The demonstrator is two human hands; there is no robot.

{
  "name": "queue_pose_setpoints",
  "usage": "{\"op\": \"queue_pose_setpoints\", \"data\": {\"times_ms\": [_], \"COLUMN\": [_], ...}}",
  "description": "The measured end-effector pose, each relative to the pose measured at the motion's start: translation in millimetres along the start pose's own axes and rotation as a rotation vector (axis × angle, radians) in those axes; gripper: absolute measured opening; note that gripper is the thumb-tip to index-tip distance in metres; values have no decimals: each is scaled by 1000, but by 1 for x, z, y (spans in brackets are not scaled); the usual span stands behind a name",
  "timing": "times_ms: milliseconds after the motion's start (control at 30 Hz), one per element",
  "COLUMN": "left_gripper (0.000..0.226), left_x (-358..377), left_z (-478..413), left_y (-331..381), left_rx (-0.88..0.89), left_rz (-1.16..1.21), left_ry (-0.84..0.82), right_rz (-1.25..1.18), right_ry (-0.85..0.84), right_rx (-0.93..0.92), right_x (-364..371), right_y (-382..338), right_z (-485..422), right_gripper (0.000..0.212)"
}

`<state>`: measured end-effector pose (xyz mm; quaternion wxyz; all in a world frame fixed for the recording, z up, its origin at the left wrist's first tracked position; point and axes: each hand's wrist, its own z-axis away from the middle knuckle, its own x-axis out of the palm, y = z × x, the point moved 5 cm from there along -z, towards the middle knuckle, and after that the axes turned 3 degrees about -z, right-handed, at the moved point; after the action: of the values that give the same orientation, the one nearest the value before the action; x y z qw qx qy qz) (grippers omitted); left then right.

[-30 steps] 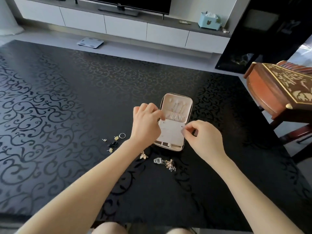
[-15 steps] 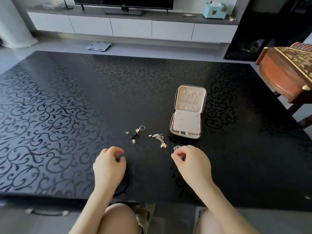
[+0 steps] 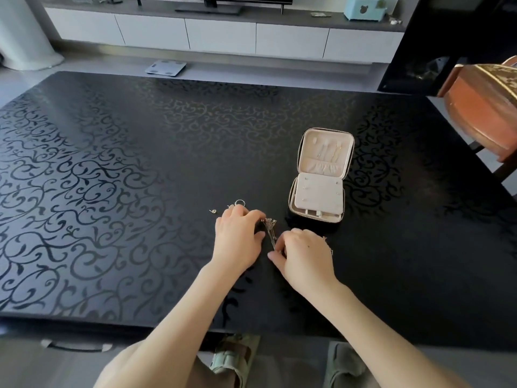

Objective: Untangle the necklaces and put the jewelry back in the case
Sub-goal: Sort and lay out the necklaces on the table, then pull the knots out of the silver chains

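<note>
1. Necklaces [image 3: 270, 229]: thin gold and silver chains bunched into one knot. A small cluster of pendants sat at the far end and a straight strand ran toward the person. Individual chains were too fine to count.
2. The tangle lay on the black table [image 3: 140, 163], stretched between the two hands, just near-left of the case [image 3: 319, 196].
3. Left hand [image 3: 237, 242]: fingers curled, thumb and fingertips pinching the pendant end of the tangle.
4. Right hand [image 3: 303, 259]: fingers curled in, pinching the near end of the strand.
5. Case: small and square, dark outside with a zipper rim and cream lining, lying open with the lid tipped back.
6. Lid: a row of hooks with a few fine chains hanging down into a gathered pocket.
7. Base: covered by a cream panel holding a few tiny studs. I could not tell what sat in the compartments beneath.
8. A ring [image 3: 240, 203] and an earring [image 3: 213, 211] lay loose on the table just beyond the left hand.
</note>
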<state>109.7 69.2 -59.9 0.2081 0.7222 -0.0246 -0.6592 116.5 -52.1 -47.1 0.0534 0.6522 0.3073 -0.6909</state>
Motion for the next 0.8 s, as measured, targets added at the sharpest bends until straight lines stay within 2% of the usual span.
{"op": "queue_pose_setpoints", "data": {"times_ms": [133, 333, 500, 633, 800], "left_gripper": [26, 12, 12, 10, 7], "left_x": [-1, 0, -5, -12, -9], "left_z": [2, 13, 28, 39, 42], "left_y": [3, 16, 5, 0, -1], "left_rx": [69, 213, 197, 132, 37], "left_rz": [19, 10, 121, 379, 680], "left_ry": [-15, -119, -198, -219, -286], "right_rz": [-42, -63, -80, -162, -252], "right_ry": [-89, -201, -229, -177, 29], "right_rx": [-53, -32, -26, -2, -54], "right_x": [-8, -17, -21, -19, -21], "right_y": [-1, 16, 31, 37, 33], "right_z": [25, 46, 57, 57, 46], "right_gripper": [21, 9, 8, 8, 8]}}
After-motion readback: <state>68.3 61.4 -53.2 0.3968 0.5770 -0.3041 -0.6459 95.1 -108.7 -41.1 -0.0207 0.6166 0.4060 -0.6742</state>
